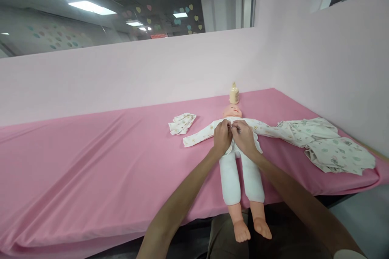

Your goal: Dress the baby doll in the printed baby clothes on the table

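A baby doll [231,111] lies on its back, its head toward the wall and its bare feet hanging over the bed's front edge. It wears a white patterned baby shirt [202,132] with the sleeves spread out to both sides. Over the doll's chest, my left hand [223,135] is closed in a pinch on the shirt front. Close against it, my right hand [243,135] also pinches the shirt front. The fingertips of both hands nearly meet, and the small part between them is too tiny to make out. White cloth legs [230,180] stretch toward me.
A pump bottle [234,94] stands behind the doll's head. To the left lies a small folded patterned cloth [182,124]. Crumpled patterned fabric [331,145] lies on the right, by the sleeve's end. A pink sheet [106,170] covers the bed, with walls behind and at right.
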`<state>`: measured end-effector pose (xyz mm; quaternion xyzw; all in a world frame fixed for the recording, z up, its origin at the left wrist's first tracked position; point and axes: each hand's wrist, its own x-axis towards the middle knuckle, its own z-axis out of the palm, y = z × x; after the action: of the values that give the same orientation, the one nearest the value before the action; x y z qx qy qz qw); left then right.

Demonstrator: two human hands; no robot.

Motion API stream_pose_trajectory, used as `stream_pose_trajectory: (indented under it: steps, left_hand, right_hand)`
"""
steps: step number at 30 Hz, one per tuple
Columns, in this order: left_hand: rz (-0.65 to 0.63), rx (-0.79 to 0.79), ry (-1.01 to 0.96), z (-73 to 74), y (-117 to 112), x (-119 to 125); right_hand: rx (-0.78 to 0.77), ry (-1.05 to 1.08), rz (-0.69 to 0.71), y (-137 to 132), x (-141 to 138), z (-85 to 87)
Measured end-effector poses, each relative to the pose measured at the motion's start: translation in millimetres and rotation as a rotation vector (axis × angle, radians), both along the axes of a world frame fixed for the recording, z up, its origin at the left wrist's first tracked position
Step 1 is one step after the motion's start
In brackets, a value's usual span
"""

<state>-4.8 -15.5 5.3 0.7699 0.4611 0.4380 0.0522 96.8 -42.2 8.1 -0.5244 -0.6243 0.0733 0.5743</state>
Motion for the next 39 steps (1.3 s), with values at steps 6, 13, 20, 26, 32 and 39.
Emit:
stream_pose_trajectory:
  steps: [6,13,20,26,32,39]
  left_hand:
    - [-0.085,-0.092,-0.143,2.8,0,-1]
    - [-0.069,-0.173,-0.126,8.7,-3,1]
    - [-0.107,-0.354,-0.347,17.9,-1,-1]
    - [-0.216,-0.634,-0.693,21.1,0,-3]
    - [-0.266,-0.815,-0.836,27.7,-2,-5]
    - [-0.207,-0.852,-0.925,27.8,2,-5]
  right_hand:
    - [-0.005,0.023,0.019,2,0,-2.3]
    - [-0.003,0.027,0.033,4,0,-4.6]
    - [0.007,-0.004,0.042,8,1,-9.9]
    - [0.049,-0.001,0.055,10,2,-12.4]
    - [0.038,0.033,0.027,7,1,-10.7]
    - [0.030,-0.035,0.045,2,0,-7.9]
